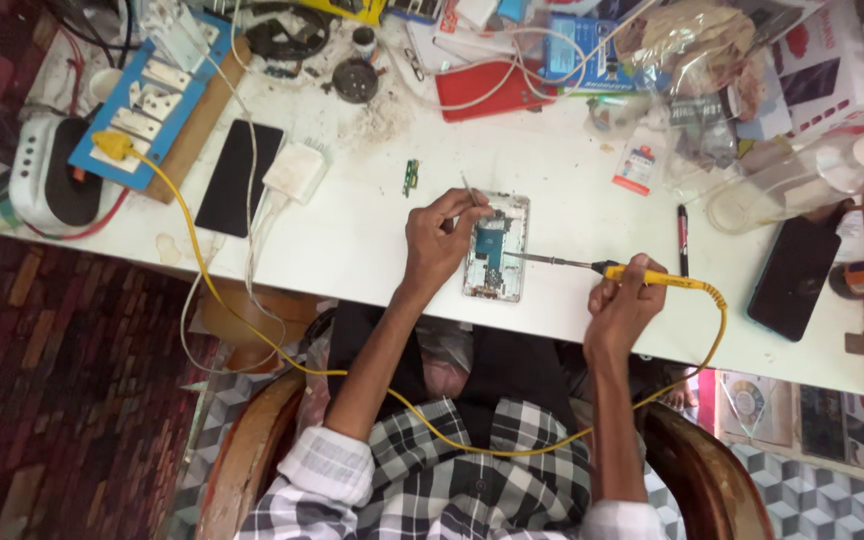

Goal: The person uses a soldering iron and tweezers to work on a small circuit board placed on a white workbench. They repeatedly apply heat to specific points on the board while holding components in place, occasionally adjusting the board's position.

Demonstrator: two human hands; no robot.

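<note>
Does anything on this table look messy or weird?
Yes. A patch of brown crumbly dirt is scattered on the white table near the top. The opened phone shows its insides, with the left hand on it and the right hand holding a yellow soldering iron.

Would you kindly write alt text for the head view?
Seen from above, a person's left hand steadies an opened phone on a cluttered white table, holding a thin tool, while the right hand aims a yellow-handled soldering iron at it.
</note>
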